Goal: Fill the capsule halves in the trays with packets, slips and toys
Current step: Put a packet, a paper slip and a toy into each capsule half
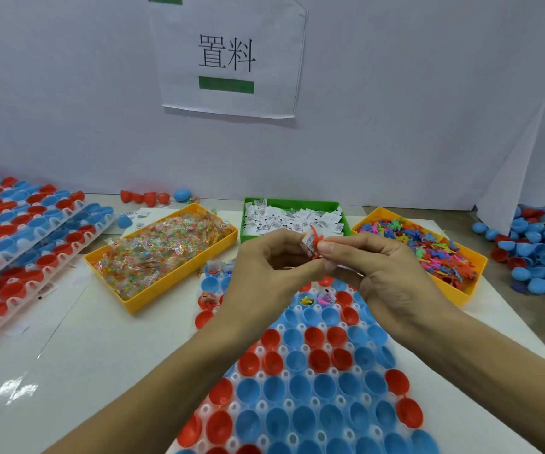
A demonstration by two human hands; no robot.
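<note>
At the centre of the frame, the fingers of both hands meet above the far end of the working tray. The left hand (264, 260) and the right hand (372, 267) together pinch a small bundle (310, 240): a white paper slip with a red toy against it; whether a packet is in the bundle I cannot tell. Both hands are curled round it, thumbs and forefingers pressed close.

Just below the hands lies the tray of capsule halves (313, 388), red and blue cups running toward the bottom edge. Only the cups at the far end, near the fingers, show contents: one filled blue cup (307, 301) holds something yellow, another beside it something pink. The many cups nearer the bottom look empty, so I judge this tray barely begun.

Further up stand three supply bins: a yellow bin of packets (166, 253) left of centre, a green bin of slips (292, 217) in the middle, and a yellow bin of toys (428, 250) to the right. All appear well stocked.

At the left edge, stacked trays (19, 224) rest on the bench (84, 339); at the far right sits a heap of loose capsule halves (540, 250).
</note>
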